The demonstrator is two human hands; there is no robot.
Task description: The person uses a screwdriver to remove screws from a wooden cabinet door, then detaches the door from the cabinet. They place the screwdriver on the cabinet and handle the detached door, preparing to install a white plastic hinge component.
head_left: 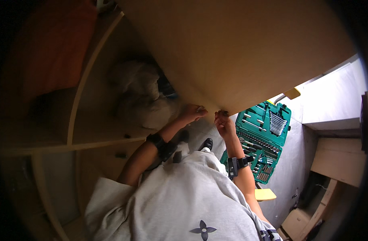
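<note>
A large wooden cabinet door (240, 52) swings across the top of the head view, and both my hands are at its lower edge. My left hand (193, 113) is closed beside the panel's bottom, with a small pale thing at its fingertips too small to name. A little to the right, my right hand (225, 123) is raised with bent fingers pinched against a small dark piece (224, 113) at the door's edge. Its kind is unclear, as the fingers partly cover it.
An opened green tool case (253, 123) with sockets and wrenches lies to the right of my right arm. Yellow pads (265, 195) stick out around it. Pale bundled cloth (141, 86) fills the cabinet shelf at left. A wooden cabinet (338, 158) stands far right.
</note>
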